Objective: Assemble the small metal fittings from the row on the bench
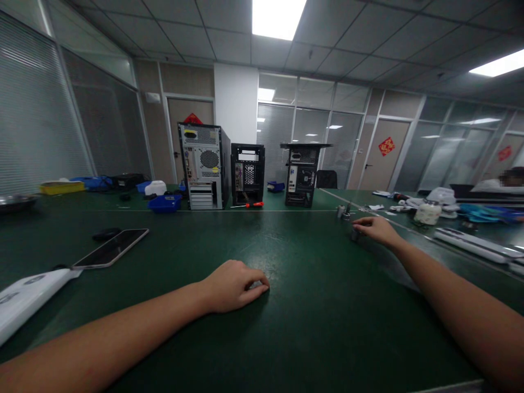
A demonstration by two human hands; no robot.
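My left hand (233, 285) rests on the green table (311, 327) in front of me, fingers curled under with something small and pale showing beneath the fingertips; I cannot make it out. My right hand (376, 228) reaches out to the right, its fingers closed over a small grey metal part (354, 234) on the table. Two more small metal pieces (343, 212) stand just beyond it.
Three open computer cases (204, 166) (248, 173) (302, 174) stand at the far side, a red-handled screwdriver (254, 204) and a blue tray (164, 203) near them. A phone (110, 248) and white panel (28, 295) lie left. White keyboards (470, 243) and a person sit right.
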